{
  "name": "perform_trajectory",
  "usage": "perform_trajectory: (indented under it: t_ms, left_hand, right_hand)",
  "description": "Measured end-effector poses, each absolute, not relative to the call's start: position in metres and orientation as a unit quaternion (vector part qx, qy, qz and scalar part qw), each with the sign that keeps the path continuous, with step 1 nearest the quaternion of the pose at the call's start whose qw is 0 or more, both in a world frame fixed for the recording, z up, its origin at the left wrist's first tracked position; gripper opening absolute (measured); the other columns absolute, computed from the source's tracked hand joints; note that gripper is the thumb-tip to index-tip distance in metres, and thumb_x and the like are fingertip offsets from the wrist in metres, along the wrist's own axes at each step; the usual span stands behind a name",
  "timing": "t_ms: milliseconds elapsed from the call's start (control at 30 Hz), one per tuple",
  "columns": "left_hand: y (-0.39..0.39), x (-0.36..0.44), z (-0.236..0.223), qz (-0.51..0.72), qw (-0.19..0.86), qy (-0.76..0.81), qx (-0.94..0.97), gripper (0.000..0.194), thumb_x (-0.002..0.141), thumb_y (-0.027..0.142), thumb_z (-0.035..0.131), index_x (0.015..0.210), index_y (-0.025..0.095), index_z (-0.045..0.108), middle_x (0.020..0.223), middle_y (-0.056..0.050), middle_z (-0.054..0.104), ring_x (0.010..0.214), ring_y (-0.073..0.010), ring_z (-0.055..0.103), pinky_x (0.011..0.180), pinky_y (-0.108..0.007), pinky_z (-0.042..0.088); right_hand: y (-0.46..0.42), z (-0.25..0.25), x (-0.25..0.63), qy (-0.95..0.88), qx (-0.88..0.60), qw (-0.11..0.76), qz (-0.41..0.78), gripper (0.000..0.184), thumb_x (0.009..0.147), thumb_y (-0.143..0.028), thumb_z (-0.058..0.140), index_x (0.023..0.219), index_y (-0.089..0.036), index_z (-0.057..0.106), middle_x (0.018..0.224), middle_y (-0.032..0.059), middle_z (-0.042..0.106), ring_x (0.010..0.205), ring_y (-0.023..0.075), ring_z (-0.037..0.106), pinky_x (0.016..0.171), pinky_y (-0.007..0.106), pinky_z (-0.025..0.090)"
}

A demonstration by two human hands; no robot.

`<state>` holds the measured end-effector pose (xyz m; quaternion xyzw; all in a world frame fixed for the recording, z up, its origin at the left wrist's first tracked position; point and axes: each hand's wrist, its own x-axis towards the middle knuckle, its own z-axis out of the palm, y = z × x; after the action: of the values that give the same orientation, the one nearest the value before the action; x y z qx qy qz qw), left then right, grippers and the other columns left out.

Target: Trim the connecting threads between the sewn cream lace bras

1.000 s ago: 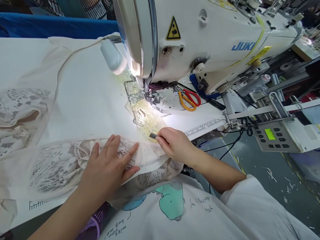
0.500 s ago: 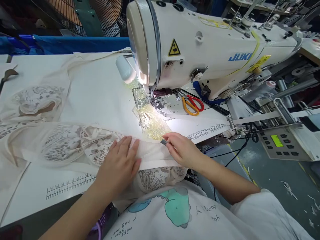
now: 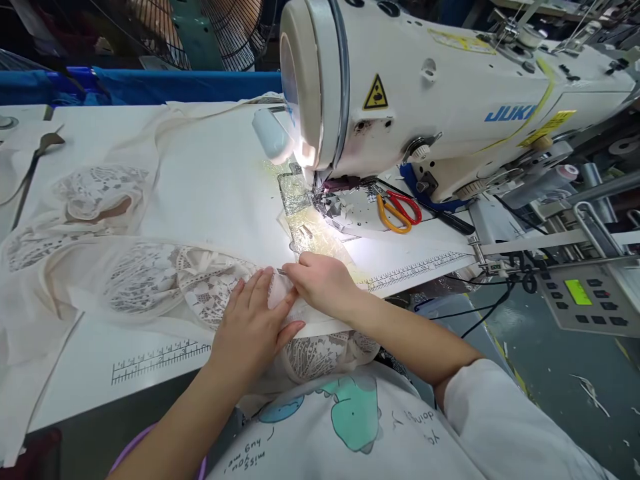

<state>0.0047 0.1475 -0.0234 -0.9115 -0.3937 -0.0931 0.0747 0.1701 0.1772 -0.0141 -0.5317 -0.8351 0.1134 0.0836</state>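
Observation:
My left hand (image 3: 253, 317) lies flat, fingers stretched, on a cream lace bra (image 3: 205, 283), pressing its band on the white table. My right hand (image 3: 323, 283) is closed in a pinch right beside the left fingertips, over the same band. From between its thumb and fingers sticks the tip of a small grey metal tool (image 3: 281, 271); the rest of it is hidden in the hand. Another lace cup (image 3: 320, 353) hangs below the table's front edge by my lap. More joined bra pieces (image 3: 103, 190) lie at the left.
A JUKI sewing machine (image 3: 430, 93) stands behind my hands, its lamp lit over the needle area. Scissors with orange and red handles (image 3: 397, 212) rest on its bed. A control panel (image 3: 583, 293) is at the right. Printed rulers (image 3: 155, 360) run along the table's front edge.
My right hand has moved left along the band with the grey tool, up to the left fingertips. The left hand stays on the bra. The view has shifted slightly left.

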Motion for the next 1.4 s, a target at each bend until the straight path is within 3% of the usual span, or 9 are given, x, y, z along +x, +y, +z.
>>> perform_trajectory:
  t_ms: [400, 867, 1067, 1200, 1300, 1400]
  left_hand:
    - [0.148, 0.004, -0.022, -0.095, 0.044, -0.399, -0.911, 0.044, 0.084, 0.04, 0.054, 0.123, 0.02, 0.057, 0.126, -0.028, 0.05, 0.115, -0.0427, 0.051, 0.092, -0.057, 0.041]
    - [0.148, 0.005, -0.022, -0.089, 0.045, -0.392, -0.915, 0.04, 0.085, 0.039, 0.052, 0.121, 0.021, 0.058, 0.126, -0.028, 0.048, 0.116, -0.0441, 0.049, 0.092, -0.061, 0.039]
    - [0.151, 0.004, -0.022, -0.081, 0.047, -0.386, -0.918, 0.039, 0.084, 0.037, 0.054, 0.119, 0.021, 0.058, 0.126, -0.028, 0.047, 0.116, -0.0444, 0.049, 0.091, -0.061, 0.04]
    - [0.147, 0.01, -0.011, -0.082, 0.049, -0.386, -0.917, 0.032, 0.087, 0.033, 0.05, 0.116, 0.02, 0.058, 0.126, -0.024, 0.047, 0.114, -0.0422, 0.051, 0.089, -0.063, 0.041]
    - [0.138, 0.02, -0.004, -0.147, 0.042, -0.374, -0.915, 0.026, 0.088, 0.024, 0.048, 0.11, 0.015, 0.058, 0.117, -0.02, 0.053, 0.111, -0.0354, 0.054, 0.094, -0.057, 0.043]
    - [0.13, 0.032, -0.008, -0.182, 0.031, -0.367, -0.912, 0.033, 0.085, 0.027, 0.052, 0.112, 0.009, 0.058, 0.114, -0.022, 0.052, 0.11, -0.0367, 0.053, 0.091, -0.052, 0.047]
  right_hand:
    - [0.164, 0.008, 0.195, -0.848, -0.517, 0.014, 0.117, 0.018, 0.084, -0.012, 0.041, 0.078, -0.014, 0.059, 0.071, 0.004, 0.051, 0.059, 0.0146, 0.041, 0.05, 0.028, 0.016]
    - [0.17, -0.013, 0.191, -0.857, -0.499, 0.06, 0.109, 0.022, 0.088, -0.018, 0.039, 0.092, -0.016, 0.06, 0.076, 0.0037, 0.053, 0.064, 0.015, 0.041, 0.05, 0.028, 0.016]
    - [0.152, 0.014, 0.214, -0.835, -0.532, 0.002, 0.138, 0.018, 0.085, -0.011, 0.044, 0.083, -0.015, 0.062, 0.075, 0.0053, 0.055, 0.063, 0.0155, 0.043, 0.05, 0.028, 0.017]
    - [0.138, 0.026, 0.227, -0.796, -0.584, 0.026, 0.155, 0.021, 0.088, -0.018, 0.042, 0.088, -0.016, 0.063, 0.076, 0.006, 0.056, 0.063, 0.0165, 0.046, 0.05, 0.028, 0.021]
    - [0.133, 0.02, 0.232, -0.782, -0.601, 0.057, 0.153, 0.026, 0.09, -0.023, 0.039, 0.093, -0.017, 0.064, 0.077, 0.0064, 0.057, 0.067, 0.0176, 0.049, 0.052, 0.027, 0.024]
    - [0.136, 0.008, 0.23, -0.783, -0.599, 0.064, 0.155, 0.027, 0.091, -0.025, 0.038, 0.094, -0.017, 0.064, 0.079, 0.0064, 0.058, 0.07, 0.0174, 0.05, 0.052, 0.027, 0.025]
